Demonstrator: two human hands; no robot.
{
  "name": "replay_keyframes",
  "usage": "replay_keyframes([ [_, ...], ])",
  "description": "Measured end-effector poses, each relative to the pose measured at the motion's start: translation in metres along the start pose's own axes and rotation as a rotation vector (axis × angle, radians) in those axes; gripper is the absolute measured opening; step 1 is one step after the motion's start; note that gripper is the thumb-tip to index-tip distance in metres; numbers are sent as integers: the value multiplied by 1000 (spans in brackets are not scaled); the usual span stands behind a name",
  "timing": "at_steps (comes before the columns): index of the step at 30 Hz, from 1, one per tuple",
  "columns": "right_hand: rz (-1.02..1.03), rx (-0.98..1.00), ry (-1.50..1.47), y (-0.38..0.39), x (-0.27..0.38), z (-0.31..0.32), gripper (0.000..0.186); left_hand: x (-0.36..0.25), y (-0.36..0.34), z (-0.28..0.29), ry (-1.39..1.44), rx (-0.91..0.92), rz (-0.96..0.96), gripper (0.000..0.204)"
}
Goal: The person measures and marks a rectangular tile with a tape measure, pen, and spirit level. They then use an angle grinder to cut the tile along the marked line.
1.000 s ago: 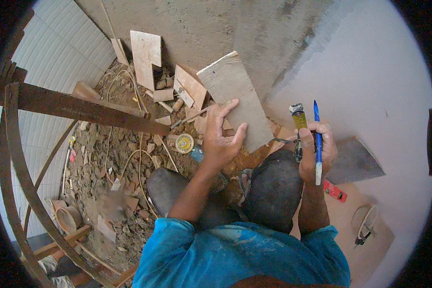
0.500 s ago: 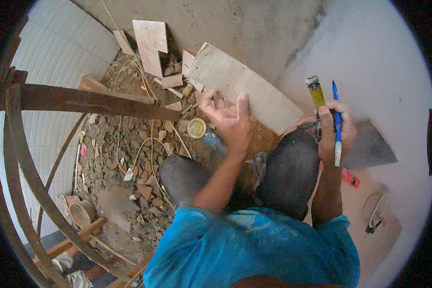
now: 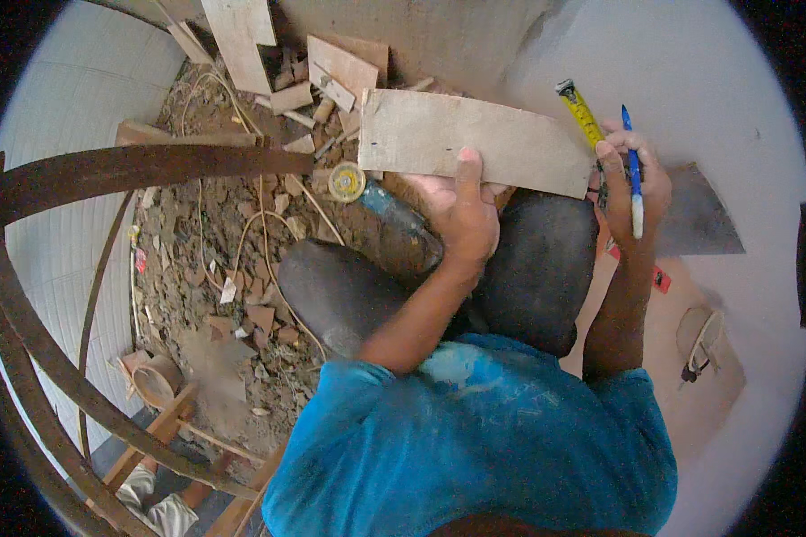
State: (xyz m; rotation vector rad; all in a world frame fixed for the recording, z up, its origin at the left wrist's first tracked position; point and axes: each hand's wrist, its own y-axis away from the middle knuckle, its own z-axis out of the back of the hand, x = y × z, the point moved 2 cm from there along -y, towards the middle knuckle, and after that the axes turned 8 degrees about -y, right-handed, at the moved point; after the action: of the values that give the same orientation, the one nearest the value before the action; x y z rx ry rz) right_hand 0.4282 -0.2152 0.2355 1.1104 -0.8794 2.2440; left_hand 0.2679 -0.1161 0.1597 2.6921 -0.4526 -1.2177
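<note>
Fingers of the left hand [image 3: 470, 219] grip the tile [image 3: 493, 134] near the right knee [image 3: 539, 264]; the right hand [image 3: 649, 192] holds a tape [image 3: 580, 115] and pen [image 3: 634, 170]. Measuring seems in hand; the next move likely calls for a steady tile. Rubble [image 3: 261, 317] and a grinder [image 3: 390, 212] litter the dirt floor [image 3: 235, 148], a tiled wall [image 3: 81, 116] left.

head-worn fisheye, looking down

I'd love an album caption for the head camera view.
Left hand holding a pale flat slab; right hand holding a yellow tape measure and a blue pen.
</note>
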Motion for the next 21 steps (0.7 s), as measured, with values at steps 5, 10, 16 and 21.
replay_keyframes([
  [5, -242, 128, 119, 0, 1, 7, 17, 7, 12, 33, 80, 163, 162, 63],
  [10, 52, 92, 149, 2, -8, 3, 17, -22, 7, 72, -380, 90, -85, 65],
  [16, 204, 15, 361, -15, 24, 21, 15, -56, 14, 49, -309, 107, -205, 92],
  [21, 213, -55, 210, -26, 27, 27, 15, -47, 0, 58, -285, 75, -184, 105],
])
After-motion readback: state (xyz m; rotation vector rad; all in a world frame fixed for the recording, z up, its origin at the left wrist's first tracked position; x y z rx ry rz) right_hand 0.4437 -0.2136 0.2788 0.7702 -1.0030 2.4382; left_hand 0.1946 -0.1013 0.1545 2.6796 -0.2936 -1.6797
